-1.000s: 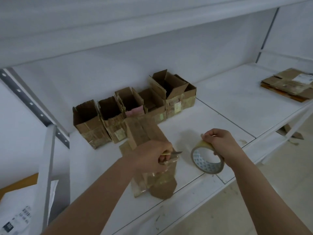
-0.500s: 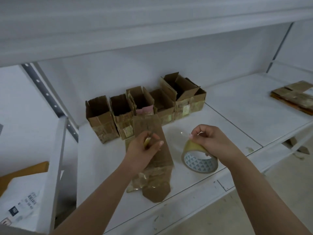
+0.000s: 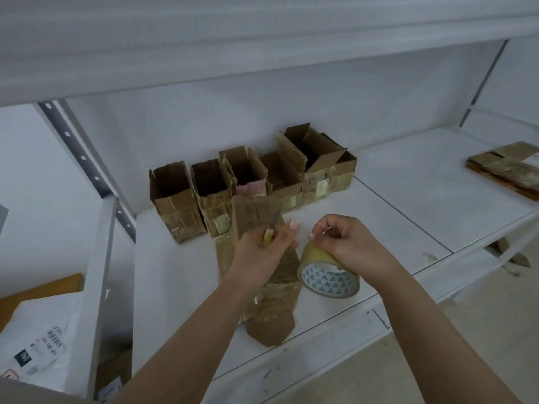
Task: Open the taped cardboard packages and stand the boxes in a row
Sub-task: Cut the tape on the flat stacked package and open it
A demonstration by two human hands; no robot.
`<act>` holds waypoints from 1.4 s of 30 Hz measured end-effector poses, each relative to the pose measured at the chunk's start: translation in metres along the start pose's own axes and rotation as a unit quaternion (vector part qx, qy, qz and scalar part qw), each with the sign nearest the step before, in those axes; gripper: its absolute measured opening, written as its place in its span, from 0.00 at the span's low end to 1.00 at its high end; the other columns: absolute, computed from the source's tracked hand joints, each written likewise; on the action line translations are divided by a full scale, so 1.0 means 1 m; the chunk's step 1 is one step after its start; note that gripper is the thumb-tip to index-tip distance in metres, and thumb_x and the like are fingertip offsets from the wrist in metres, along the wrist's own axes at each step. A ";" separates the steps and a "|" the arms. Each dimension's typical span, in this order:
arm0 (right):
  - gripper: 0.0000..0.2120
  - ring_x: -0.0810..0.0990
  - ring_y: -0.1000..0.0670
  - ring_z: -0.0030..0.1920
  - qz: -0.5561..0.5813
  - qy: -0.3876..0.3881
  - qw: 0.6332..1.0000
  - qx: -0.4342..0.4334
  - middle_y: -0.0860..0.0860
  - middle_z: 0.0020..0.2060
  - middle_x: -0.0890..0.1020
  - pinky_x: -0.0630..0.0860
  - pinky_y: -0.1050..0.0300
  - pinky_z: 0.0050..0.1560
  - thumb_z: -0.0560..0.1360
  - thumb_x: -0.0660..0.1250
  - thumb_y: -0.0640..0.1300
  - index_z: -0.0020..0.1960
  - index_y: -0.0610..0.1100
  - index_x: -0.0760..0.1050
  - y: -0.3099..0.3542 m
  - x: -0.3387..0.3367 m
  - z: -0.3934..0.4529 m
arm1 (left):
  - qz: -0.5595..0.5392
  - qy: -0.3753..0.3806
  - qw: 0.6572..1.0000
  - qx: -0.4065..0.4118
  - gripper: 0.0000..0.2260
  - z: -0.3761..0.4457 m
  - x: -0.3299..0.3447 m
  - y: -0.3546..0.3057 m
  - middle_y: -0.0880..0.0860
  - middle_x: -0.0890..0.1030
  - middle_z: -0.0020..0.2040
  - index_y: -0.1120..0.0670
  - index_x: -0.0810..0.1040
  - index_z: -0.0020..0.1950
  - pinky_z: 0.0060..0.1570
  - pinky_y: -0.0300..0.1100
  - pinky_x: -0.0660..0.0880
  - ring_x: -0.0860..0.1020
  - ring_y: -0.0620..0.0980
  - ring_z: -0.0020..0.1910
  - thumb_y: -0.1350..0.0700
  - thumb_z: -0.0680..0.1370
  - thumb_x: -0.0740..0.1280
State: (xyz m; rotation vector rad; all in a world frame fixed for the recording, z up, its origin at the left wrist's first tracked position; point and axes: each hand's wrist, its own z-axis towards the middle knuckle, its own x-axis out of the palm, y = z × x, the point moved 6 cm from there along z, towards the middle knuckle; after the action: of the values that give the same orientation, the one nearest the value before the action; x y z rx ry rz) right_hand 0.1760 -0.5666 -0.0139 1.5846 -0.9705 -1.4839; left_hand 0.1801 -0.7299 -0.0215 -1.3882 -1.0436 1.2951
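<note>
**boxfan22:** so what's going on here, near to far?

**tapehead:** Closest to the camera is a flattened cardboard package (image 3: 271, 287) lying on the white shelf (image 3: 408, 217), straight under the left forearm. Its pointed flap end faces the shelf's front edge and there's shiny old tape crinkled across the middle.

Just above that, the left hand (image 3: 262, 252) has its fingers curled round a small yellow-handled cutter (image 3: 269, 233), blade poking up and away from the wrist. My guess is it's held ready to slice tape.

**boxfan22:** and the other hand?

**tapehead:** Right hand (image 3: 344, 243) sits just right of the left one, nearly touching. Thumb and forefinger are pinching the free end of clear tape coming off the roll of tape (image 3: 326, 275), which leans on the shelf right below that hand. Looks like the strip is stretched toward the cutter, which would explain why both hands are so close together. Can't actually see the strip clearly though, it's see-through.

**boxfan22:** where are the boxes?

**tapehead:** Just beyond both hands, against the back wall. The row of boxes (image 3: 250, 182) stands upright with tops open, packed side by side and touching. The one furthest left (image 3: 172, 199) is tilted a bit. The flat package's far end almost meets the row.

Far off to the right of the right hand, well apart, a stack of flat cardboard (image 3: 507, 170) waits on the next shelf section. Probably more to do, so I'd call the job well underway, not finished.
</note>
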 end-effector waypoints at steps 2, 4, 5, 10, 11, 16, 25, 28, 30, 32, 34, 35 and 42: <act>0.06 0.76 0.52 0.31 -0.016 0.005 1.000 -0.005 0.49 0.31 0.79 0.72 0.59 0.35 0.77 0.69 0.45 0.41 0.46 0.78 0.003 0.005 0.002 | -0.004 0.009 1.000 0.003 0.18 0.000 0.002 -0.001 0.45 0.84 0.36 0.49 0.83 0.35 0.43 0.31 0.75 0.81 0.39 0.39 0.35 0.67 0.67; 0.06 0.77 0.52 0.32 -0.027 0.013 1.000 -0.004 0.49 0.32 0.79 0.72 0.59 0.36 0.77 0.69 0.45 0.42 0.46 0.78 0.007 0.009 0.003 | -0.003 0.000 1.000 0.005 0.17 0.000 0.001 0.003 0.47 0.84 0.34 0.52 0.82 0.35 0.37 0.29 0.74 0.81 0.40 0.36 0.38 0.67 0.69; 0.06 0.77 0.52 0.32 -0.028 0.014 1.000 -0.002 0.49 0.32 0.79 0.72 0.59 0.35 0.77 0.69 0.45 0.42 0.45 0.78 0.008 0.011 0.004 | -0.004 -0.007 1.000 0.003 0.19 0.001 -0.001 0.006 0.49 0.84 0.35 0.55 0.83 0.36 0.37 0.29 0.74 0.81 0.41 0.37 0.38 0.68 0.70; 0.07 0.79 0.53 0.35 -0.036 0.045 0.998 0.005 0.46 0.38 0.82 0.74 0.61 0.37 0.78 0.68 0.46 0.45 0.43 0.80 0.014 0.020 0.004 | -0.029 -0.005 1.000 0.003 0.17 -0.001 -0.012 0.015 0.53 0.85 0.36 0.60 0.82 0.38 0.38 0.28 0.74 0.82 0.43 0.37 0.46 0.71 0.72; 0.08 0.80 0.52 0.37 -0.030 0.055 0.998 0.009 0.44 0.41 0.83 0.75 0.59 0.40 0.78 0.67 0.47 0.46 0.43 0.80 0.015 0.022 0.004 | -0.029 -0.002 1.000 0.003 0.15 -0.001 -0.012 0.018 0.54 0.84 0.37 0.60 0.82 0.38 0.42 0.31 0.75 0.82 0.45 0.39 0.48 0.72 0.73; 0.15 0.83 0.47 0.48 -0.003 0.155 0.988 0.024 0.46 0.46 0.83 0.79 0.57 0.47 0.72 0.72 0.52 0.56 0.47 0.79 0.021 0.026 0.003 | -0.073 -0.044 0.996 -0.040 0.11 0.001 -0.023 0.041 0.57 0.84 0.41 0.62 0.80 0.44 0.48 0.51 0.80 0.83 0.58 0.44 0.53 0.77 0.70; 0.25 0.84 0.46 0.48 0.077 0.257 0.963 -0.011 0.42 0.45 0.85 0.78 0.55 0.52 0.68 0.78 0.47 0.63 0.49 0.74 0.014 0.011 -0.001 | -0.126 -0.075 0.988 -0.041 0.18 -0.011 -0.042 0.045 0.50 0.71 0.25 0.52 0.74 0.27 0.36 0.43 0.68 0.67 0.49 0.28 0.57 0.78 0.68; 0.25 0.84 0.51 0.38 -0.008 0.181 0.983 0.014 0.47 0.37 0.84 0.79 0.57 0.41 0.62 0.75 0.55 0.55 0.48 0.77 0.014 -0.004 0.007 | -0.147 -0.110 0.982 -0.047 0.17 -0.012 -0.048 0.051 0.48 0.70 0.25 0.54 0.73 0.30 0.42 0.48 0.70 0.68 0.50 0.30 0.57 0.78 0.69; 0.25 0.81 0.57 0.30 -0.018 0.135 0.990 0.040 0.52 0.31 0.82 0.75 0.63 0.31 0.60 0.73 0.59 0.52 0.46 0.79 0.006 -0.010 0.009 | -0.162 -0.106 0.980 -0.048 0.17 -0.009 -0.051 0.052 0.49 0.68 0.26 0.54 0.70 0.30 0.42 0.49 0.68 0.66 0.50 0.30 0.57 0.79 0.68; 0.23 0.79 0.57 0.30 0.009 0.136 0.990 0.041 0.51 0.32 0.81 0.73 0.67 0.30 0.63 0.71 0.57 0.53 0.44 0.79 -0.002 -0.011 0.006 | -0.181 -0.098 0.978 -0.047 0.17 -0.008 -0.050 0.050 0.51 0.65 0.27 0.55 0.68 0.31 0.42 0.50 0.66 0.64 0.50 0.30 0.57 0.79 0.68; 0.20 0.80 0.55 0.34 0.054 0.147 0.987 0.025 0.49 0.35 0.82 0.73 0.66 0.33 0.67 0.68 0.54 0.54 0.44 0.79 -0.005 -0.013 0.002 | -0.219 -0.106 0.967 -0.072 0.15 -0.008 -0.048 0.052 0.51 0.65 0.27 0.56 0.69 0.33 0.45 0.52 0.70 0.65 0.49 0.29 0.59 0.79 0.68; 0.19 0.80 0.55 0.34 0.082 0.154 0.984 0.017 0.49 0.36 0.82 0.74 0.66 0.34 0.69 0.67 0.52 0.55 0.43 0.79 -0.006 -0.014 0.000 | -0.237 -0.115 0.960 -0.092 0.15 -0.010 -0.049 0.054 0.51 0.67 0.26 0.57 0.70 0.33 0.48 0.52 0.74 0.67 0.48 0.28 0.59 0.79 0.68; 0.16 0.81 0.50 0.40 0.115 0.161 0.980 0.016 0.44 0.38 0.82 0.77 0.62 0.42 0.70 0.74 0.53 0.53 0.45 0.80 -0.014 -0.012 0.001 | -0.285 -0.134 0.944 -0.101 0.17 -0.012 -0.049 0.056 0.51 0.67 0.24 0.57 0.69 0.30 0.51 0.51 0.76 0.67 0.47 0.25 0.63 0.77 0.68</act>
State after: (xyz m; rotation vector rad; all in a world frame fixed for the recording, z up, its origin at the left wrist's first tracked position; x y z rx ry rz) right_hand 0.1754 -0.5492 -0.0214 1.6123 -0.9542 -1.0223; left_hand 0.1872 -0.7901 -0.0660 -0.9497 -1.6582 0.9713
